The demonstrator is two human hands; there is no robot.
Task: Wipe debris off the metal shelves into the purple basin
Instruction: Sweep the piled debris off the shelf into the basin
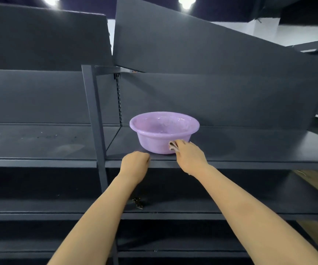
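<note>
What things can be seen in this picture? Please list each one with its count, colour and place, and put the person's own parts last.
purple basin: one, lilac, on the middle shelf near its front edge, by the upright post.
metal shelves: several tiers, dark grey, across the whole view, in two bays.
upright post: one, dark grey, between the two bays.
debris: pale specks, on the left bay's shelf.
small metal bits: a few, shiny, on the lower shelf under the left forearm.
ceiling lights: two, white, at the top.
cloth: one, pale, against the basin's near wall, in the right hand's grip.
left hand: one, fingers curled, at the shelf's front edge.
right hand: one, holding the cloth.
</note>
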